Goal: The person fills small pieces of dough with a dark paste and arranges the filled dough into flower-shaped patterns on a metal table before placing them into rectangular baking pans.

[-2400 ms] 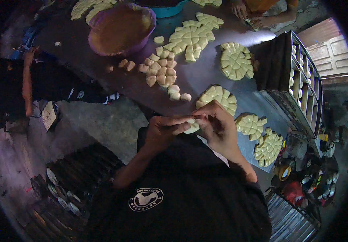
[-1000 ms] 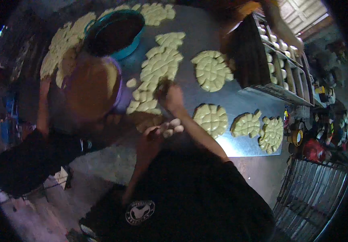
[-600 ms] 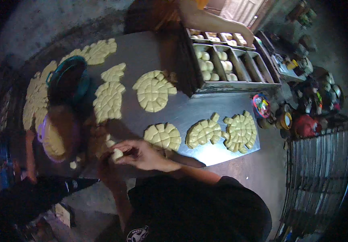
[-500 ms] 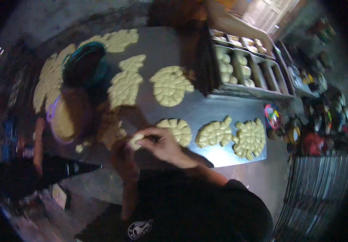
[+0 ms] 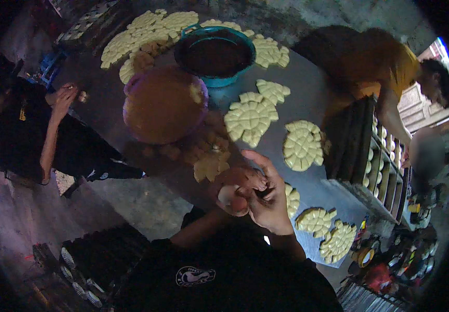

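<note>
A teal bowl is standing just beyond a purple bowl. A person in orange is leaning near a pale door. At lower right, a red bundle is lying near a yellow tub.

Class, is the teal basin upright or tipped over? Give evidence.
Upright: the teal basin stands on the table, its round mouth facing up and outer wall showing below the rim.

Your shirt: black, white logo. From the teal tub: purple basin nearer you, pale yellow dough with cut-line grid to the right, orange shirt farther right.
</note>
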`<action>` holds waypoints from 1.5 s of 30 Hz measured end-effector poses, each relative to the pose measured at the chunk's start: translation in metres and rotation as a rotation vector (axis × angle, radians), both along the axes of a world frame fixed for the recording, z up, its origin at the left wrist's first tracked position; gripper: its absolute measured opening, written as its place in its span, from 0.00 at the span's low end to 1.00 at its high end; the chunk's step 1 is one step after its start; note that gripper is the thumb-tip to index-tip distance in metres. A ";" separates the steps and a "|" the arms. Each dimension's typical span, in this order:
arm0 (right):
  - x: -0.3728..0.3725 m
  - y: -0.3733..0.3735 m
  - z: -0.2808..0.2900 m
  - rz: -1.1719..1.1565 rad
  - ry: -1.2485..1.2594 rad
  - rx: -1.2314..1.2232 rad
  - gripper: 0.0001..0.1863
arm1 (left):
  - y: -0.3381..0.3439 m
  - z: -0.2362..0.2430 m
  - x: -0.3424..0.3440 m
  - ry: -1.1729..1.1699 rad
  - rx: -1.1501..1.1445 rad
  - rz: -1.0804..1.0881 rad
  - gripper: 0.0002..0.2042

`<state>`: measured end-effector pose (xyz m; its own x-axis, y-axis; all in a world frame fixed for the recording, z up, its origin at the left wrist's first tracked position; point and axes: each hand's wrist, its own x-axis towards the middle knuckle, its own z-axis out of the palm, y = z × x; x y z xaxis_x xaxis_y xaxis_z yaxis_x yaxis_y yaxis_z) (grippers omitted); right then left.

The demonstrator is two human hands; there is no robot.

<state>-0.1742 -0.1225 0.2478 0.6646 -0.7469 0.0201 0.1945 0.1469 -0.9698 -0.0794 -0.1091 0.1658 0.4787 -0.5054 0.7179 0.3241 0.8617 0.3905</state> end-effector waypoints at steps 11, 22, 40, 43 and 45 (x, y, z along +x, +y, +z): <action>0.209 -0.210 -0.011 0.096 0.629 -1.038 0.12 | -0.005 -0.023 0.140 0.034 1.044 -0.123 0.20; 0.254 -0.290 -0.079 0.288 0.989 -0.793 0.32 | 0.010 -0.006 0.202 0.213 1.293 -0.431 0.22; 0.060 -0.019 0.013 -0.046 0.085 -0.334 0.17 | 0.056 0.051 0.130 0.709 0.570 -0.859 0.26; 0.030 0.003 0.039 -0.154 0.342 -0.822 0.19 | 0.072 0.074 0.086 0.460 0.736 -0.621 0.26; 0.002 0.019 0.036 -0.270 0.448 -1.110 0.17 | 0.079 0.070 0.057 0.315 0.775 -0.548 0.25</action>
